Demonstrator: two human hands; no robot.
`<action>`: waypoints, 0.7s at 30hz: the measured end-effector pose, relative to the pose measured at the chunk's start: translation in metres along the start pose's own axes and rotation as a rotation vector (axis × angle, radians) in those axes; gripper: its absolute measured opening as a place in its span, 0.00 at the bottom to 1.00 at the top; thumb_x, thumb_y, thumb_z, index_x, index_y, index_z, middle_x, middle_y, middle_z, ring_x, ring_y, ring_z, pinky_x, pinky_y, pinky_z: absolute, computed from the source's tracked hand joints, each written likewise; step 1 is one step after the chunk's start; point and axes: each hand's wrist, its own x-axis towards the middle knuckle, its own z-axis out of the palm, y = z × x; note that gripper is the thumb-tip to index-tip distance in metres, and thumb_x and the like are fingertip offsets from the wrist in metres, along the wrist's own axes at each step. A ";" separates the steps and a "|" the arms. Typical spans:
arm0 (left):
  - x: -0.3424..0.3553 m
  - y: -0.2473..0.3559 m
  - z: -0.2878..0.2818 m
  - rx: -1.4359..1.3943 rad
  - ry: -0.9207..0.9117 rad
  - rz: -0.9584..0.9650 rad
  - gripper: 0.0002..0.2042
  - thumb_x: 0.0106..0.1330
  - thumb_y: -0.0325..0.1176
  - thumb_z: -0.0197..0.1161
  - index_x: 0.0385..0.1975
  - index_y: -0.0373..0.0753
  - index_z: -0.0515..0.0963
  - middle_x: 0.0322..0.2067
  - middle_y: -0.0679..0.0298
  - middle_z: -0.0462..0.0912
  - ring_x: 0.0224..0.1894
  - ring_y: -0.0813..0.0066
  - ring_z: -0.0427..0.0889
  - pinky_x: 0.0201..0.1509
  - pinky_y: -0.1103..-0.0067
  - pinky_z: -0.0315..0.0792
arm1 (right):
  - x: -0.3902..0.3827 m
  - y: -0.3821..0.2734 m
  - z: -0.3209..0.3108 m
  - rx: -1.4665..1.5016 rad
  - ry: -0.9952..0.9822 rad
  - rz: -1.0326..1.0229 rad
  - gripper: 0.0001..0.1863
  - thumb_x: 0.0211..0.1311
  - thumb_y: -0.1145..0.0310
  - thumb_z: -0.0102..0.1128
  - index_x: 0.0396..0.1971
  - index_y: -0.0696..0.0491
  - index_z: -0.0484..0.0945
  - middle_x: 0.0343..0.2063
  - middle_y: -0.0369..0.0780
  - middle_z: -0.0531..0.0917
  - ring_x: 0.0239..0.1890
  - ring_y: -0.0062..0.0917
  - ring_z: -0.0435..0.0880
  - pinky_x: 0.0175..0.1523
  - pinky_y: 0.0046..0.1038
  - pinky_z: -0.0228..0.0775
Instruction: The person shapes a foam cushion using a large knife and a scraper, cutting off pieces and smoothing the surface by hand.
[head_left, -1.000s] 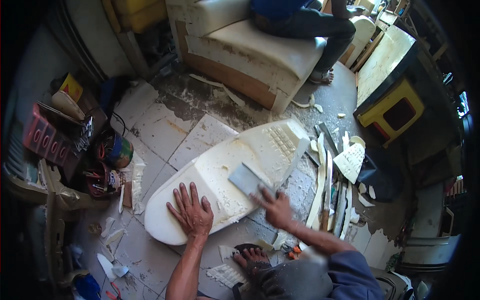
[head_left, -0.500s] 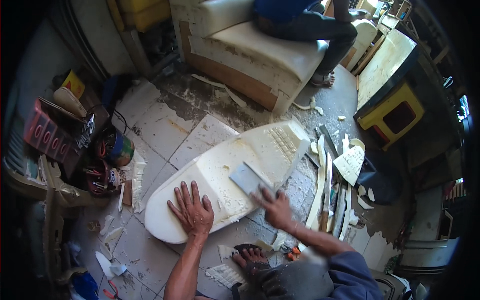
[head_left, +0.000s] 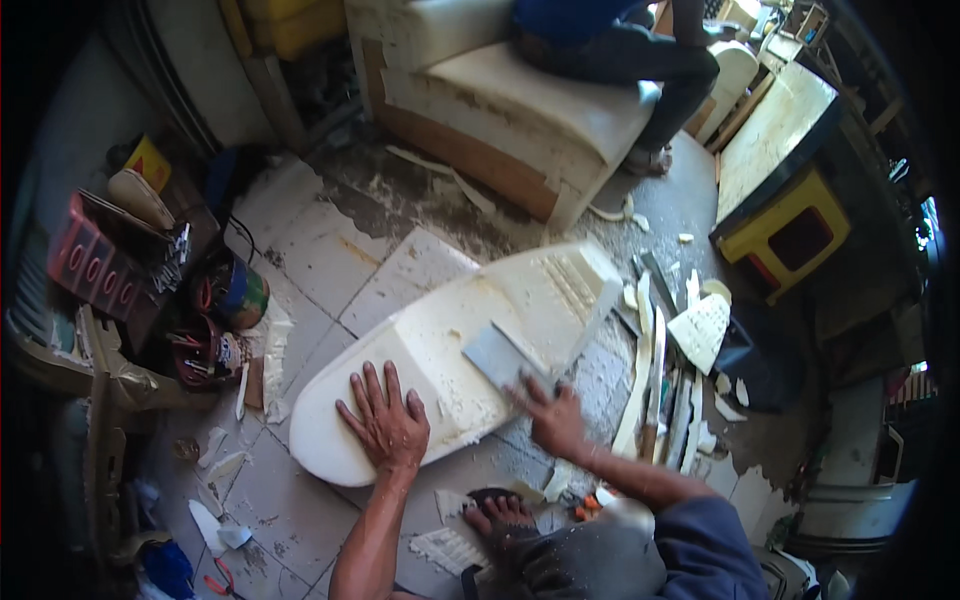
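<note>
A long cream foam piece [head_left: 420, 345], rounded at its left end, lies slantwise on the floor in front of me. Its far right end carries a patch of cut grooves [head_left: 573, 280]. My left hand [head_left: 388, 420] rests flat on the rounded end with fingers spread. Gripped at its near edge by my right hand [head_left: 553, 415] is a flat grey rectangular plate [head_left: 497, 352], which lies against the middle of the foam. The fingers of that hand are slightly blurred, and the plate's underside is hidden. White crumbs and dust are scattered over the foam.
Foam strips and offcuts [head_left: 700, 330] lie to the right. Tubs of tools [head_left: 235, 290] and a red organizer box [head_left: 90, 255] stand at left. Behind, another person [head_left: 620, 60] sits on a large foam seat [head_left: 540, 95]. My foot [head_left: 500, 508] is near the foam's front edge.
The right hand and the grey plate have shifted only slightly on the foam. My left hand stays in place; the whole view has moved a little.
</note>
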 end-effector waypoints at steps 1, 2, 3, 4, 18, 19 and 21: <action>0.002 0.006 -0.001 -0.009 -0.013 0.010 0.28 0.75 0.47 0.51 0.74 0.49 0.67 0.77 0.56 0.60 0.79 0.51 0.55 0.79 0.42 0.37 | 0.014 0.033 -0.003 -0.083 0.031 0.003 0.40 0.49 0.79 0.55 0.66 0.36 0.77 0.70 0.39 0.74 0.51 0.50 0.76 0.56 0.46 0.70; 0.004 0.015 -0.002 -0.020 -0.021 0.016 0.29 0.74 0.47 0.51 0.74 0.50 0.67 0.77 0.56 0.60 0.79 0.50 0.55 0.79 0.41 0.37 | 0.019 0.046 0.000 -0.146 0.091 0.120 0.41 0.49 0.78 0.56 0.67 0.34 0.76 0.70 0.39 0.73 0.50 0.50 0.75 0.55 0.48 0.69; 0.001 0.018 -0.004 -0.015 -0.039 0.019 0.29 0.74 0.47 0.51 0.74 0.50 0.67 0.77 0.56 0.60 0.79 0.50 0.54 0.79 0.41 0.37 | 0.016 0.052 0.008 -0.194 0.142 0.235 0.41 0.50 0.78 0.57 0.68 0.32 0.75 0.70 0.40 0.73 0.50 0.51 0.75 0.53 0.50 0.69; 0.012 0.020 0.002 -0.019 0.013 0.034 0.30 0.74 0.45 0.53 0.75 0.49 0.64 0.77 0.56 0.59 0.80 0.51 0.52 0.80 0.43 0.36 | 0.025 0.057 0.010 -0.252 0.231 0.341 0.42 0.51 0.78 0.57 0.68 0.30 0.74 0.70 0.40 0.73 0.49 0.51 0.75 0.51 0.51 0.68; 0.001 0.019 -0.006 -0.052 -0.011 0.018 0.30 0.72 0.47 0.53 0.74 0.49 0.67 0.75 0.54 0.62 0.79 0.50 0.55 0.79 0.41 0.37 | 0.010 0.064 0.010 -0.087 0.085 0.144 0.42 0.47 0.81 0.56 0.68 0.38 0.75 0.68 0.44 0.74 0.43 0.49 0.79 0.47 0.48 0.72; -0.016 0.017 -0.005 -0.054 -0.065 0.017 0.29 0.72 0.47 0.52 0.73 0.49 0.68 0.75 0.54 0.63 0.78 0.50 0.56 0.78 0.41 0.39 | -0.001 0.051 0.016 -0.142 0.149 0.169 0.42 0.46 0.81 0.56 0.68 0.39 0.75 0.68 0.44 0.74 0.41 0.49 0.79 0.47 0.47 0.73; 0.003 0.004 -0.007 -0.055 -0.018 -0.016 0.28 0.72 0.46 0.52 0.72 0.49 0.70 0.74 0.53 0.65 0.77 0.50 0.59 0.78 0.41 0.42 | -0.017 -0.013 0.014 0.067 -0.038 -0.048 0.43 0.46 0.79 0.57 0.68 0.38 0.74 0.69 0.45 0.73 0.42 0.50 0.79 0.51 0.47 0.73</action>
